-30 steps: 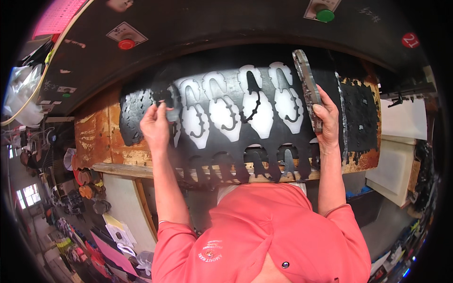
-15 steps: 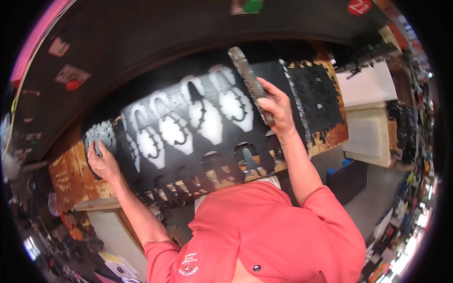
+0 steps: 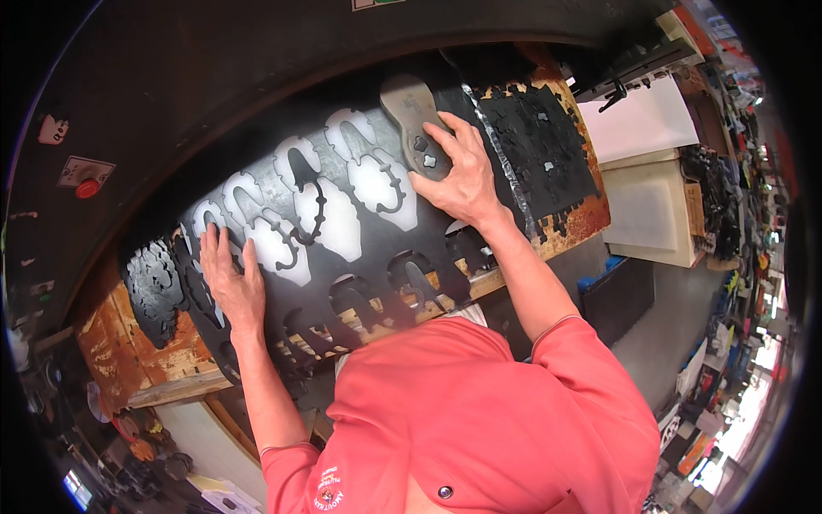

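Observation:
My right hand (image 3: 469,171) grips a brownish-grey sole-shaped cutting die (image 3: 409,110) by its right side, fingers and thumb spread along its edge. The die lies broad face up over the far right part of a black sheet (image 3: 282,295). Small shaped openings show in its near half. Shoe-shaped cut-outs run across the sheet in rows, pale surface showing through the far row. My left hand (image 3: 233,283) rests flat near the sheet's left end with its fingers apart, holding nothing. To its left, a pile of small dark cut pieces (image 3: 154,283) sits on the worn board.
A worn wooden board (image 3: 137,355) lies under the sheet. At the right, another dark layer of cut scraps (image 3: 539,154) covers it. A dark machine beam (image 3: 257,51) spans the far side, with a red button (image 3: 86,188) at its left. Pale stacked sheets (image 3: 642,210) stand at right.
The die has turned from edge-on to broad face up and come down toward the sheet. My left hand has left the pile of pieces and moved right onto the sheet.

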